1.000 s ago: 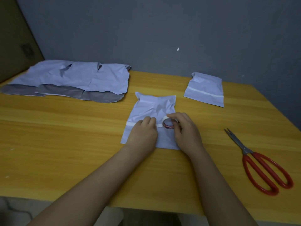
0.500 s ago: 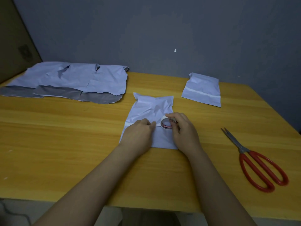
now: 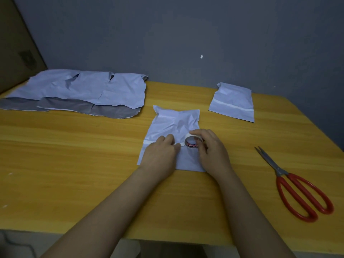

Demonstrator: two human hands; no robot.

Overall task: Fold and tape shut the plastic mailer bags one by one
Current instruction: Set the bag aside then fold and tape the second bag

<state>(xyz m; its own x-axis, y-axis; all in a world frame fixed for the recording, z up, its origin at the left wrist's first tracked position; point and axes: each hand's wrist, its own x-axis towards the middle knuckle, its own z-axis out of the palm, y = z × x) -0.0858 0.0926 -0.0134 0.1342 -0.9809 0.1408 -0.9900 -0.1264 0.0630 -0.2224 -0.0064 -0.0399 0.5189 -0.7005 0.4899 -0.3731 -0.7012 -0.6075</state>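
Right now the left hand (image 3: 160, 155) lies flat, pressing the crumpled white plastic mailer bag (image 3: 175, 125) at the middle of the yellow wooden table (image 3: 74, 164), while the right hand (image 3: 210, 151) pinches a small white tape roll (image 3: 191, 143) upon it.

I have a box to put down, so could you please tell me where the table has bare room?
Bare wood runs along the table front left, below the unfolded mailers, and between right hand and scissors. Centre is crowded.
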